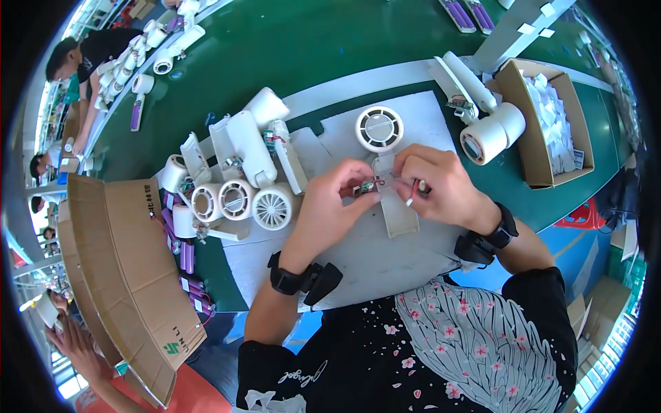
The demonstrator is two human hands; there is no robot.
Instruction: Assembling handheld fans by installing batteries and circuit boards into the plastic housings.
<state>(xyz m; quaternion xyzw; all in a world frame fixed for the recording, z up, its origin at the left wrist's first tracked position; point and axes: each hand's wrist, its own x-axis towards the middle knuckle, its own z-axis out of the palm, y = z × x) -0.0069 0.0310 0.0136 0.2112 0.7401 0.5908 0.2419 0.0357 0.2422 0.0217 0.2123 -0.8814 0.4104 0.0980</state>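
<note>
Between my hands lies a white handheld fan, its round slotted head (380, 129) on the far side and its handle shell (399, 217) toward me. My left hand (330, 203) pinches a small circuit board (366, 186) with thumb and forefinger at the handle's left edge. Thin red wires run from the board toward my right hand (441, 184). The right fingers are curled closed over the handle, with a red wire (414, 190) with a white tip sticking out below them. What else those fingers cover is hidden.
Several part-built white fans (237, 199) crowd the left of the grey mat (323, 275), with purple battery packs (186, 256) beside an open cardboard box (138, 261). Right stand more fan bodies (485, 141) and a carton (520, 148) of white pieces. Other people work at left.
</note>
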